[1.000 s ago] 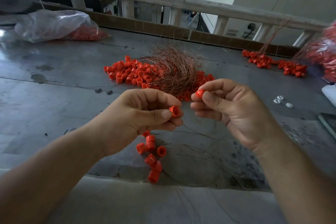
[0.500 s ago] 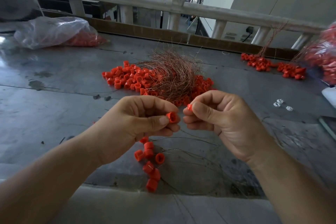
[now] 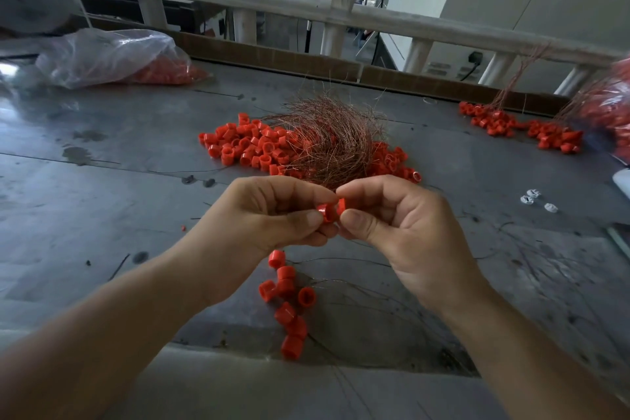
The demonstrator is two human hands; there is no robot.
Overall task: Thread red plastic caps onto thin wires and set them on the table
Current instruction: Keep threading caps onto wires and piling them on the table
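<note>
Your grey surface is carrying a heap of loose red caps with a tangle of thin wires lying over it. A clear bag is sitting far left, below a pale railing. You are holding both hands together above a short string of caps. Your left hand is pinching a cap, and your right hand is pinching a second cap just beside it.

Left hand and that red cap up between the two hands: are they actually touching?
Touching. The head view shows the left hand pinching the red cap between thumb and forefinger, with no gap at the fingertips.
</note>
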